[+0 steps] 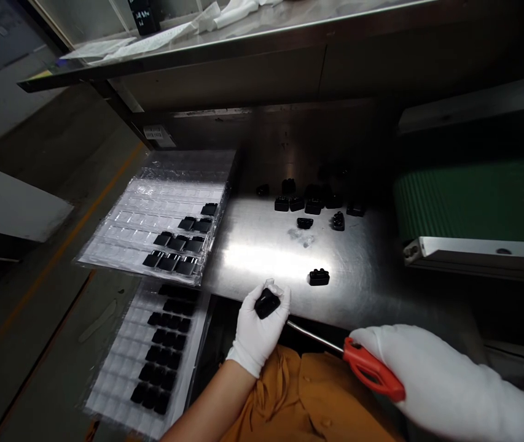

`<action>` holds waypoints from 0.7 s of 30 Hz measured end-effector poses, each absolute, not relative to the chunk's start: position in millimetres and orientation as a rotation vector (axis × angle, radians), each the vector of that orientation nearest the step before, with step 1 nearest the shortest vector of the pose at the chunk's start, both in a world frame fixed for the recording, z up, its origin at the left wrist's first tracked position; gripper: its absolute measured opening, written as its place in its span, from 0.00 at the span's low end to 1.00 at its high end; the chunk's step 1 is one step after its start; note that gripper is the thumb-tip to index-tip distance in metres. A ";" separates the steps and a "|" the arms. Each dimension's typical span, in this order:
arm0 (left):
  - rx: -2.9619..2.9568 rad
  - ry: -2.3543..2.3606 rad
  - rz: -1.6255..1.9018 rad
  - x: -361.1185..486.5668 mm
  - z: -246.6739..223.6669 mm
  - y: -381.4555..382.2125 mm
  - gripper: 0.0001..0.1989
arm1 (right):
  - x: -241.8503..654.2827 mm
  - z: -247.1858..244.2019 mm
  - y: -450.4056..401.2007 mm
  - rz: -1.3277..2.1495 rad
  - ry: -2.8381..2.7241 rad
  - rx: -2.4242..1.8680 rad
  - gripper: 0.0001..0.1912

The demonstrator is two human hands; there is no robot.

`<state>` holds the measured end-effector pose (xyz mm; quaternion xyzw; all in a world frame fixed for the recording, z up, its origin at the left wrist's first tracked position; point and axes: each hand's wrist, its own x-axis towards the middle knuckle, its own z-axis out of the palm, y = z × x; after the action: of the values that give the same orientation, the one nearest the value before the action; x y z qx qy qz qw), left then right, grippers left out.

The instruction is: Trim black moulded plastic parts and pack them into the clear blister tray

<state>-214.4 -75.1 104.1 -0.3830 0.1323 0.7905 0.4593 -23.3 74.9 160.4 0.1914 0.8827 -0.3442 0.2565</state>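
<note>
My left hand (260, 331), in a white glove, is closed around a small black plastic part (267, 304) near the front edge of the metal table. In my right hand (409, 362), also gloved in white, is a red-handled tool (372, 371) with an open loop in its grip. Its thin metal shaft points left toward my left hand; the tip is hidden there or too small to make out. A single black part (319, 277) lies on the table just beyond my hands. Farther back, several similar parts (305, 223) are scattered.
On the left, a clear plastic tray (123, 202) carries rows of black pieces at its near right corner. A second tray (114, 374) with more black pieces sits lower down. A green conveyor belt (478, 196) stands at the right. Papers lie on the metal shelf (280, 40) above.
</note>
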 end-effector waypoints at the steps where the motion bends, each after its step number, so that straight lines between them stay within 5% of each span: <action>1: -0.948 0.350 1.964 -214.2 105.2 -73.2 0.07 | -23.4 159.4 74.5 -0.934 2.384 0.518 0.06; 21: -0.892 0.754 1.886 -213.6 102.5 -70.1 0.12 | -34.0 164.2 77.3 -0.947 2.350 0.526 0.06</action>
<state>-213.6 -70.1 102.5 -0.3600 0.3042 0.7612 0.4454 -34.0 77.3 164.2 0.1954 0.8735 -0.3521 0.2735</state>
